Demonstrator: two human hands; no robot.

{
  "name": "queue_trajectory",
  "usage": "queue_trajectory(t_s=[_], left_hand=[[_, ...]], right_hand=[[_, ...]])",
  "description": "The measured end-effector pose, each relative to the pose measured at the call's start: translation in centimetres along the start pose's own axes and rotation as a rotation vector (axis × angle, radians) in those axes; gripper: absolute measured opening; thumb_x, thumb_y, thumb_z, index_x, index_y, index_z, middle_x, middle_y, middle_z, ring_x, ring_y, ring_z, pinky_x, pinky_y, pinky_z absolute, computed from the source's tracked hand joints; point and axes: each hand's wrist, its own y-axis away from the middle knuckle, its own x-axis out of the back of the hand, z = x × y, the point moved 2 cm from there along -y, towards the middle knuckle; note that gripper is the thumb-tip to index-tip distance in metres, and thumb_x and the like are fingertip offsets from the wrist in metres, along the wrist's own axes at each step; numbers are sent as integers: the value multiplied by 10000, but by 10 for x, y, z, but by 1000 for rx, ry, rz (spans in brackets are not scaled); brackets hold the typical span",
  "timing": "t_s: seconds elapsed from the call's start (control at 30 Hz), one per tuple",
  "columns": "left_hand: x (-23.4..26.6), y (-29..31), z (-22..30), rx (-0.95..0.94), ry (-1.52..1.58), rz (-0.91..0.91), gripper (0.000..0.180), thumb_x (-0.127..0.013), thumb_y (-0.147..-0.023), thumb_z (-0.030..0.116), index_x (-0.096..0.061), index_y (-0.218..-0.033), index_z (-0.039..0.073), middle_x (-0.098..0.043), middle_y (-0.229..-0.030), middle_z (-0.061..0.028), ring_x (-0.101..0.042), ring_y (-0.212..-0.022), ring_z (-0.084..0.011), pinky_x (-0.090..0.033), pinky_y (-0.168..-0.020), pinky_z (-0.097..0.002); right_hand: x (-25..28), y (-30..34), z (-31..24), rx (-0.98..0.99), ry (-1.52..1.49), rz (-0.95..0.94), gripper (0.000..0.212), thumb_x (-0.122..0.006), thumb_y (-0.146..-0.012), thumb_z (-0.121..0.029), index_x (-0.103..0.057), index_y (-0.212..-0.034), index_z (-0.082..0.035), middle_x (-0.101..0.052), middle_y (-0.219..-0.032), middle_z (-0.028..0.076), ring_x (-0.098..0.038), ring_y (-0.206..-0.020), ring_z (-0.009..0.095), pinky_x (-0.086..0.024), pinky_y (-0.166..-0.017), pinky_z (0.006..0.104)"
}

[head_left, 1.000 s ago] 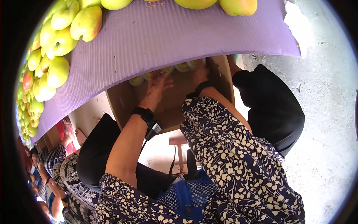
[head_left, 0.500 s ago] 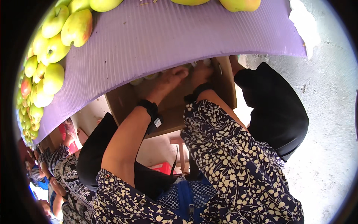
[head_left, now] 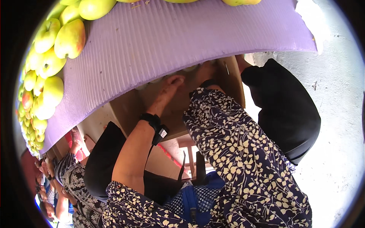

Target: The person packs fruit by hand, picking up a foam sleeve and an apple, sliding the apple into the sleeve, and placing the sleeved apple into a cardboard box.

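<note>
The fingers of the left hand are curled over the cardboard box, and I can't tell whether they or the right hand, blurred at the box's far end, grip anything. Pale round things show dimly in the box's far end, near both hands. Overhanging that end is a purple-covered desk, with yellow-green apples heaped beyond the box's left.
</note>
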Motion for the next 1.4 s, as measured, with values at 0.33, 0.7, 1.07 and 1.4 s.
queue_trajectory(t_s=[0.33,0.7,1.07,1.4], left_hand=[[-2,-4,19,-40,-125,-164,379,-545,-937,311,-541,-1240,83,-602,-1108,-73,-584,-1004,-163,-520,-797,-318],[-8,6,22,4,-90,-244,393,-533,-942,324,-525,-1255,86,-593,-1115,-85,-575,-1015,-165,-513,-824,-319],[-4,20,45,-24,-198,-163,369,-518,-946,296,-531,-1235,68,-593,-1083,-93,-593,-969,-181,-514,-805,-312],[-15,98,104,-104,-580,-259,376,-536,-915,331,-573,-1164,53,-613,-1033,-74,-600,-893,-152,-510,-754,-295]], right_hand=[[11,-10,4,201,257,-192,377,-667,-809,-112,-532,-1151,-31,-593,-1088,213,-589,-1024,331,-465,-881,398],[1,-24,23,278,420,-263,433,-680,-798,-118,-504,-1183,-28,-594,-1089,216,-586,-1033,337,-462,-888,396],[28,-20,-13,178,315,-458,538,-677,-749,-67,-484,-1247,0,-559,-1158,242,-534,-1115,350,-441,-927,397],[40,-12,-53,382,618,-595,264,-597,-782,-55,-590,-1042,-9,-615,-981,233,-596,-956,374,-473,-828,413]])
